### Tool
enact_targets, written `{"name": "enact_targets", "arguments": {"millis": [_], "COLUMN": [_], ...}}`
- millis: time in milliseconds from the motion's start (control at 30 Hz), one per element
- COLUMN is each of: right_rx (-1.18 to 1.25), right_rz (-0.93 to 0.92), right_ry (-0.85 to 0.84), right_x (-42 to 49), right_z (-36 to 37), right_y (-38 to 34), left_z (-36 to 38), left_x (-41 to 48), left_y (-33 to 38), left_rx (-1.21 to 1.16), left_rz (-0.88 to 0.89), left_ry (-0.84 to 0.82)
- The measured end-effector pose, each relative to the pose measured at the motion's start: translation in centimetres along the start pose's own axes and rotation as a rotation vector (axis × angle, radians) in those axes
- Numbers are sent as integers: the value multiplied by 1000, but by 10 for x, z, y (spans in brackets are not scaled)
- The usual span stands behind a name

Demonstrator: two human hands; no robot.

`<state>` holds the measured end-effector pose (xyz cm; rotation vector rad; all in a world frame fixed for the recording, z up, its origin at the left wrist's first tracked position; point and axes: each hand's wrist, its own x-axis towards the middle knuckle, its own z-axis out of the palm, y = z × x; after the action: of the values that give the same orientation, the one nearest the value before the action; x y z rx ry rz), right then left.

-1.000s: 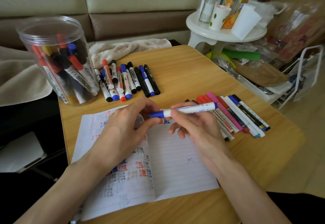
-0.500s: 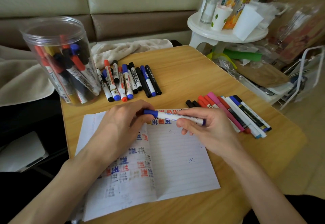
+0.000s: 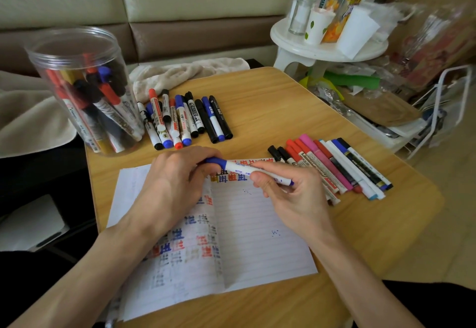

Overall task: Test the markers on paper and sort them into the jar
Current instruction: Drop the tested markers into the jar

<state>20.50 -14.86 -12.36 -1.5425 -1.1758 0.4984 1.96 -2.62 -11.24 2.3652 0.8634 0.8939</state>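
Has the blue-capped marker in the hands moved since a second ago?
Yes. The blue-capped marker swung its tail end nearer the person, down across the paper top edge.

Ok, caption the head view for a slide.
Left hand and right hand hold a blue marker above the paper, jar behind.

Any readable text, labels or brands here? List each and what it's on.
Nothing reads cleanly.
paper: rows of red, blue and black handwritten characters, blurred.
blue marker: blue barrel print, too small.
far marker row, near marker row, markers in jar: labels blurred.
orange bottle: label blurred.
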Motion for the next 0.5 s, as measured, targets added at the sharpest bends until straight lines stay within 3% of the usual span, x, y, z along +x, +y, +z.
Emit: {"name": "enact_targets", "arguments": {"millis": [200,300,367,500], "right_rx": [-105,-176,-224,-386], "right_rz": [-21,-16,-15,45], "right_ry": [-164,-158,-77,252], "right_x": [2,4,7,14], "right_z": [-19,-30,-39,-59], "right_y": [-9,-14,-10,7], "left_z": [-3,3,8,14], "left_x": [7,13,15,17], "left_y": [-2,3,7,8], "left_rx": [-62,-129,-140,-53], "left_rz": [41,32,27,43], "left_ry": [-134,-185,-194,-192]}}
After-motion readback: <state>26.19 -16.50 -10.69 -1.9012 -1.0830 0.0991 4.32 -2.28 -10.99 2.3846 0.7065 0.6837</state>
